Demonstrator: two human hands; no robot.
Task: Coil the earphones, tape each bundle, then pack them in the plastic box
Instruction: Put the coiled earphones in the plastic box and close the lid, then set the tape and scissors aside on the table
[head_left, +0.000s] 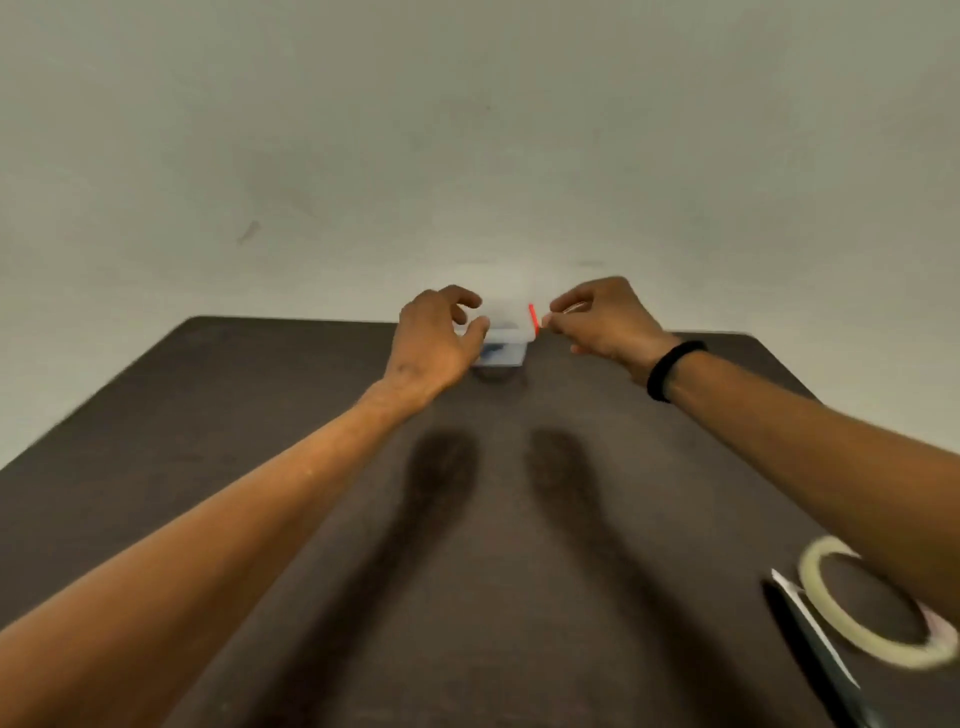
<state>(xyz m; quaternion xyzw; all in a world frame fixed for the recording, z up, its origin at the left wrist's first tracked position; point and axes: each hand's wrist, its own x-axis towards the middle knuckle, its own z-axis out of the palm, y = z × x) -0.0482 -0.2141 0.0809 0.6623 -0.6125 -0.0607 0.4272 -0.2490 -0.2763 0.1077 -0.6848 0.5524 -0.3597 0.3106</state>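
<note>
A small clear plastic box (503, 347) with a white lid and a red latch (533, 319) stands at the far edge of the dark table (260, 415). Something bluish shows through its wall; I cannot make out what. My left hand (434, 338) grips the box's left side, thumb on the lid's front edge and fingers curled over the top. My right hand (602, 322) is at the box's right side, its fingertips pinching at the red latch. The frame is blurred by motion.
A roll of clear tape (878, 608) lies at the table's near right, partly under my right forearm. Black-handled scissors (815, 644) lie just left of it. A pale wall rises right behind the table's far edge. A black band circles my right wrist.
</note>
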